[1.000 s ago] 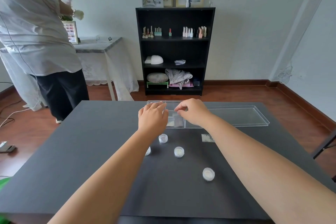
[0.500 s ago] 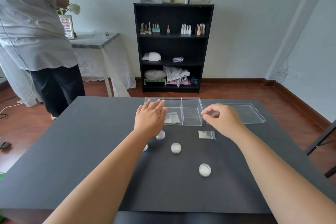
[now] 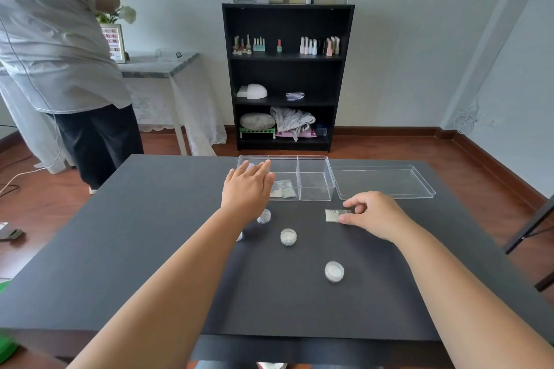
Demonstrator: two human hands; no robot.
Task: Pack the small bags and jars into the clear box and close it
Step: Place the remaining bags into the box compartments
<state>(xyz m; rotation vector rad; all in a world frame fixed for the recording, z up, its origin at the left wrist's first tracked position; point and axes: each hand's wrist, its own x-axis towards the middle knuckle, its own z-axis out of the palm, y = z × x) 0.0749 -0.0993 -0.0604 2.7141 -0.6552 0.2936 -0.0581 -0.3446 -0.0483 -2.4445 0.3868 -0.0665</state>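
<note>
Clear plastic box (image 3: 314,177) stands open at the tabletop's (image 3: 150,234) far edge, split into three compartments; two small bags (image 3: 283,189) lie in the middle one. Its lid (image 3: 383,181) rests just beside it, toward the far right corner. The left hand (image 3: 247,186) lies flat, fingers spread, over the box's left compartment, gripping nothing. The right hand (image 3: 373,214) pinches a loose bag (image 3: 332,215) between thumb and forefinger on the tabletop. Four jars sit nearer: one (image 3: 263,216) by the left wrist, one (image 3: 239,236) half hidden under that forearm, one (image 3: 288,237) mid-table, one (image 3: 334,271) nearest.
</note>
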